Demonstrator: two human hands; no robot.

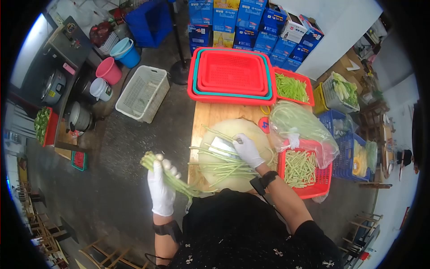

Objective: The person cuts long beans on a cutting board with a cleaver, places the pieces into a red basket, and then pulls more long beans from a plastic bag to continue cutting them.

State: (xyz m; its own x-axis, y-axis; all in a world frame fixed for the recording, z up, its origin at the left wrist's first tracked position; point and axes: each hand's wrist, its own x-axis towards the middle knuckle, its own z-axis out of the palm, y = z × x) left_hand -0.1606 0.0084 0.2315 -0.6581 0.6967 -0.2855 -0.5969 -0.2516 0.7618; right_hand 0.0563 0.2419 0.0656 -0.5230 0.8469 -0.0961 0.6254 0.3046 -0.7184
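Observation:
My left hand [162, 184], in a white glove, is closed around a bunch of long green beans [176, 183] held left of the table's edge. My right hand [247, 151], also gloved, is over the round cutting board [248, 128] with its fingers pinched at the end of a single long bean [218, 133]. Beneath that bean a cleaver [222, 145] lies flat, its broad blade showing; its handle is hidden. Several more loose long beans [226, 166] are strewn across the board, some passing under my right wrist.
Right of the board stands a red basket [320, 188] of cut bean pieces [299, 168], beside a clear bag [298, 117] of long beans. Nested red and teal baskets [233, 71] sit at the table's back. A white crate [143, 93] is on the floor, left.

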